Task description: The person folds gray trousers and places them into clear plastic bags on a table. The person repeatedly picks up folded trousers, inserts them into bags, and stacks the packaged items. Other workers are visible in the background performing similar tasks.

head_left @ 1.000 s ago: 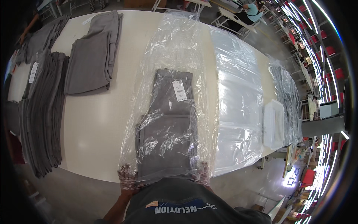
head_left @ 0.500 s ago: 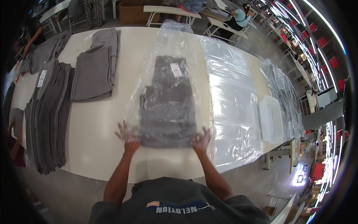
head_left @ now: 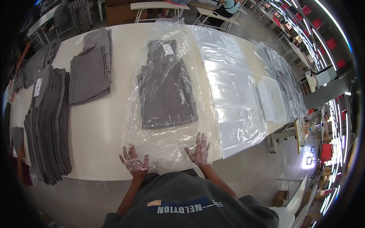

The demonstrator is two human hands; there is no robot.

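Folded grey trousers (head_left: 167,97) with a white tag (head_left: 167,49) lie inside a clear plastic bag (head_left: 167,148) in the middle of the table. At the bag's near end, by the table's front edge, my left hand (head_left: 134,160) is at the left corner with fingers spread. Opposite it, my right hand (head_left: 199,150) sits at the right corner, its fingers also stretched out. Clear film appears to cover both hands, so they seem to be inside the bag's mouth. A strip of bag lies between them and the trousers' near edge.
On the left of the white table (head_left: 97,140) lie a stack of folded grey trousers (head_left: 47,125) and a separate folded pair (head_left: 91,68). Flat clear bags (head_left: 234,91) lie right of me, then a white plastic basket (head_left: 270,99) and bagged garments (head_left: 283,81). Beyond stand benches (head_left: 159,6).
Both hands have moved toward me, from beside the trousers' near edge to the bag's near end. The bag now reaches well past the trousers toward me.
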